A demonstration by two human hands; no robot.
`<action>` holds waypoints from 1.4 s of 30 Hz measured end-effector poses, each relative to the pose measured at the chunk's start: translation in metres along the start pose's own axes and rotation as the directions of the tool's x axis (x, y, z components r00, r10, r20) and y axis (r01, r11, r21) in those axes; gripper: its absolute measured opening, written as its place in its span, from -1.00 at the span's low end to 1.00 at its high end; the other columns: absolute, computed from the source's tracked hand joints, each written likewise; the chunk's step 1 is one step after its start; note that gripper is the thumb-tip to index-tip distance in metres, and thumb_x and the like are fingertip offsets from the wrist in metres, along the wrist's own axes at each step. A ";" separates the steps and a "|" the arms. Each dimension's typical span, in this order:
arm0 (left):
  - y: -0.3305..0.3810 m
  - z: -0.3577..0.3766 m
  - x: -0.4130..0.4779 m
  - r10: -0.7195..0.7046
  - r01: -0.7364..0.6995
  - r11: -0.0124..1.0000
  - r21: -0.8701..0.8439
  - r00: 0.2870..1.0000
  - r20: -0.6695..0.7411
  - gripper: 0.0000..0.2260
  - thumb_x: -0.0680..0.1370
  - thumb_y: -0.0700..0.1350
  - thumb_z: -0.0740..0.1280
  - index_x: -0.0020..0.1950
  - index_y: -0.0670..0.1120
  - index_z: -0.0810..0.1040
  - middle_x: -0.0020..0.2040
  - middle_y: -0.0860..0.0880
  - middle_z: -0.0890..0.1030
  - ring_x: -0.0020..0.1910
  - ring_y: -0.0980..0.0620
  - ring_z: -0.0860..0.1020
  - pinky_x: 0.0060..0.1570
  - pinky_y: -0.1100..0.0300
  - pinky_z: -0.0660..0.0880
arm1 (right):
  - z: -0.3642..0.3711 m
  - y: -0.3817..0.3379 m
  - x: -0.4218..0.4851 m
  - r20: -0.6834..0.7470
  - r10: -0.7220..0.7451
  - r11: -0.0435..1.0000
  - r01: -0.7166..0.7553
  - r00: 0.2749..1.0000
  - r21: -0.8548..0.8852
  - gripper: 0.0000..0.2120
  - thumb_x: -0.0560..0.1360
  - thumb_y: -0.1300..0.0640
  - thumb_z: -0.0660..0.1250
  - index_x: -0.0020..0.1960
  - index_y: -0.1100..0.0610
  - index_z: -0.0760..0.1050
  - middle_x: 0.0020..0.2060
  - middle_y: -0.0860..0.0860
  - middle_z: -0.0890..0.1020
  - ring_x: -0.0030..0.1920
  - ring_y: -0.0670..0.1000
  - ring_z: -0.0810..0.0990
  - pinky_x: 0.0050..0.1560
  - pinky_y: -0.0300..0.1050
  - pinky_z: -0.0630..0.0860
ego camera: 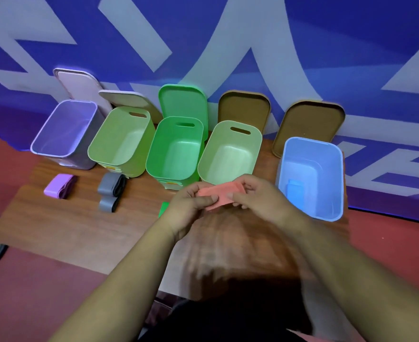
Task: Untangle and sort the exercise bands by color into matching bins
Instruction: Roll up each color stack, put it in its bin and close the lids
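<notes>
Flat salmon-pink rubber exercise band [220,196] | long axis left-right, right end tilted up | left hand [193,209] and right hand [257,196] pinch its ends.

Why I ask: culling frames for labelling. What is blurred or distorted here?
Head view: the near wooden table is motion-smeared; left hand and right hand pinching the salmon-pink flat band look soft; the purple plastic bin and blue plastic bin lean outward, wide-angle distortion.
</notes>
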State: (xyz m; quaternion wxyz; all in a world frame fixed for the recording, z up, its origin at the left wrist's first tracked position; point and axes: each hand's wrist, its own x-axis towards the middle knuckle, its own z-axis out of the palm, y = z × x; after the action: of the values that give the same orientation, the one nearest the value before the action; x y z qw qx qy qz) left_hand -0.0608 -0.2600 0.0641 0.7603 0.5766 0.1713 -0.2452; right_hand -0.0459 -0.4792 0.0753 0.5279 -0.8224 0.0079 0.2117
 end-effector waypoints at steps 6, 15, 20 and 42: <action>-0.004 -0.033 0.013 -0.014 0.018 0.999 0.043 0.996 -0.087 -0.79 0.58 -0.29 0.45 0.21 -0.17 0.67 0.10 -0.15 0.75 0.02 0.01 0.69 0.03 0.16 0.61 | -0.001 -0.023 0.031 -0.195 -0.142 0.955 0.083 0.971 -0.284 -0.84 0.54 -0.11 0.47 0.11 -0.16 0.63 -0.03 -0.17 0.70 0.00 -0.05 0.65 0.05 0.06 0.63; -0.036 -0.132 0.050 0.144 0.036 0.359 0.933 0.985 -0.094 -0.66 0.54 -0.24 0.35 0.30 -0.07 0.68 0.28 -0.14 0.67 0.25 -0.20 0.62 0.21 0.08 0.52 | 0.015 -0.013 0.108 -0.125 -0.140 0.667 0.000 0.982 -0.745 -0.80 0.59 -0.02 0.33 0.19 -0.12 0.61 0.07 -0.05 0.65 0.16 0.10 0.61 -0.01 0.00 0.56; -0.047 -0.160 0.067 0.077 -0.060 0.170 0.984 0.996 0.048 -0.43 0.43 -0.28 0.36 0.45 -0.07 0.57 0.39 -0.17 0.59 0.36 -0.26 0.53 0.35 0.03 0.45 | 0.039 -0.004 0.140 0.013 0.090 0.520 -0.036 0.996 -0.853 -0.73 0.60 0.04 0.33 0.27 -0.16 0.61 0.22 -0.01 0.65 0.24 0.13 0.59 0.03 0.00 0.52; -0.024 -0.173 0.076 -0.118 -0.279 0.018 0.960 0.953 0.279 -0.55 0.37 -0.12 0.32 0.26 0.02 0.65 0.26 -0.08 0.66 0.25 -0.17 0.61 0.20 0.13 0.57 | 0.076 -0.018 0.129 -0.377 -0.062 0.837 -0.157 0.924 -0.523 -0.83 0.63 0.14 0.30 0.09 0.08 0.67 0.05 0.04 0.69 0.06 0.07 0.63 0.07 -0.11 0.47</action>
State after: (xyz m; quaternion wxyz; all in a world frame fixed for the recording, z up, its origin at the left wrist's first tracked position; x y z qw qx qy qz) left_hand -0.0078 -0.1122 -0.0442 0.1674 0.9092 -0.1926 -0.3291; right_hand 0.0500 -0.3774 0.0182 0.2552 -0.9627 0.0701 0.0558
